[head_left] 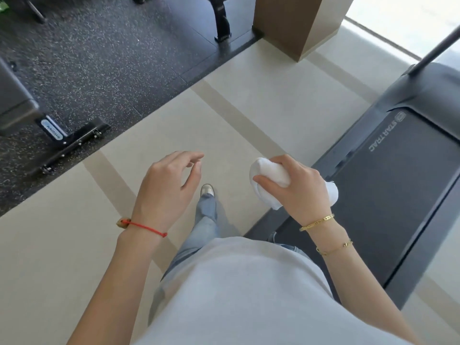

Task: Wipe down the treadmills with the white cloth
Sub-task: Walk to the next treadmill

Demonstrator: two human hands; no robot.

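My right hand (298,185) grips a bunched white cloth (267,171) in the air, above the left edge of a dark grey treadmill (398,170) marked STAR TRAC. The cloth's ends stick out on both sides of my fist. The treadmill's belt runs diagonally along the right side, with a dark upright bar (433,51) at its far end. My left hand (169,185) hovers over the beige floor to the left, empty, with loosely curled fingers spread apart. Neither hand touches the treadmill.
A brown square column (298,23) stands ahead on the beige tiled floor (174,125). Black speckled rubber flooring (99,58) at the left holds dark gym machine bases (67,143). My foot (207,190) steps forward between my hands.
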